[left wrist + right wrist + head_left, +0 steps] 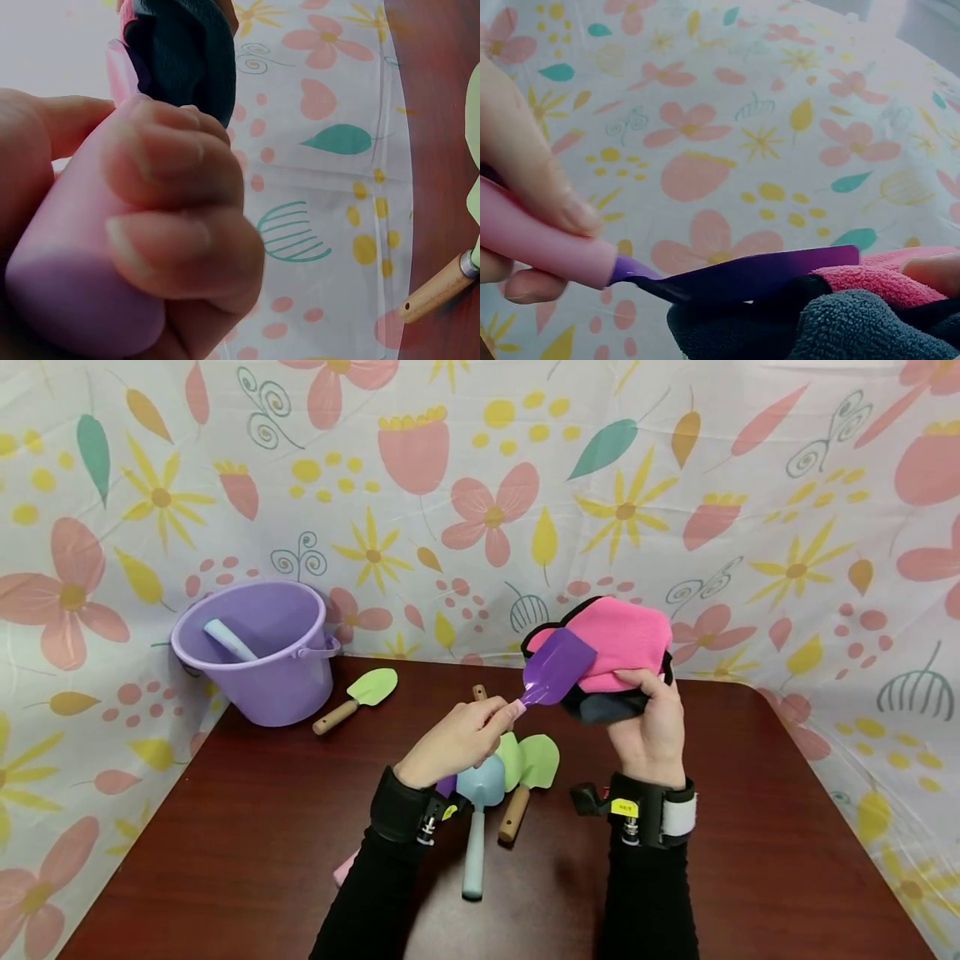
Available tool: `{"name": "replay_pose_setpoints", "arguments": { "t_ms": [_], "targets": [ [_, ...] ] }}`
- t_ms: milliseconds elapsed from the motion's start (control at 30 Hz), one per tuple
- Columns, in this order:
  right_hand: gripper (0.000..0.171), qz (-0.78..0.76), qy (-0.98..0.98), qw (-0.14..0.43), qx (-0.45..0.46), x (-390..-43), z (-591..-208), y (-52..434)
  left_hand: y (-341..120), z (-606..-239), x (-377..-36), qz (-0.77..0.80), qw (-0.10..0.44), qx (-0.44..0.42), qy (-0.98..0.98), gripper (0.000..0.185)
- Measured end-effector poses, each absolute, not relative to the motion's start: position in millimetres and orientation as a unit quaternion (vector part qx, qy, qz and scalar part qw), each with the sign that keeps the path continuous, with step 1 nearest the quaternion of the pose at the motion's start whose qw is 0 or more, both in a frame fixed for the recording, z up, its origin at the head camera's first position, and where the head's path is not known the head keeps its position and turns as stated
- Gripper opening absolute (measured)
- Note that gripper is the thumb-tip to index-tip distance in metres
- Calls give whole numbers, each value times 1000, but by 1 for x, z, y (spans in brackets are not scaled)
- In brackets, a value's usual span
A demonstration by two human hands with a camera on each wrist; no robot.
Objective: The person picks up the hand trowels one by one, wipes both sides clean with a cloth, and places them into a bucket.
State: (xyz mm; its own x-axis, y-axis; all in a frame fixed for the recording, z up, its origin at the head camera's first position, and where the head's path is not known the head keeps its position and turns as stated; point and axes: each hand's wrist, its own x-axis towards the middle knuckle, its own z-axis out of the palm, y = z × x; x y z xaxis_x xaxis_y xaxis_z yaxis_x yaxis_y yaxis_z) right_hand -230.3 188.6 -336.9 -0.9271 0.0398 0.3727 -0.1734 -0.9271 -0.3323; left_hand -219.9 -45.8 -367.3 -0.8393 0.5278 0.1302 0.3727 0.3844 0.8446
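Observation:
My left hand (457,735) grips the pink handle (82,240) of a small purple trowel (558,668), its fingers curled round it. My right hand (652,727) holds a folded cloth (626,639), pink on one side and dark grey on the other, with black edging. Its thumb lies over the pink side. The trowel's blade (772,270) overlaps the cloth in the head view and lies along its top in the right wrist view. Both are held up above the table (765,860).
A purple bucket (285,689) at the back left has a pale blue handle (228,639) inside. Beside it lies a green trowel (373,687). Under my left hand are another green trowel (540,760), a pale blue one (482,783) and others partly hidden. A flowered sheet (495,568) hangs behind.

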Motion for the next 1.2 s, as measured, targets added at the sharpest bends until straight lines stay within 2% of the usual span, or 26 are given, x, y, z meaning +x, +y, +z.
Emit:
{"name": "replay_pose_setpoints", "arguments": {
  "t_ms": [467, 700, 867, 1200],
  "targets": [
    [36, 975, -153, 65, 147, -232, -337, 196, -51, -367, -221, 488, 49, 260, 832, 39],
    [28, 975, -167, 12, 148, -232, -340, 192, -49, -366, -222, 499, 32, 267, 824, 38],
    [30, 964, -201, -34, 174, -232, -342, 185, -47, -365, -220, 497, 20, 278, 822, 38],
    [30, 955, -219, -71, 189, -235, -347, 176, -47, -357, -214, 519, 47, 291, 803, 36]
  ]
}}
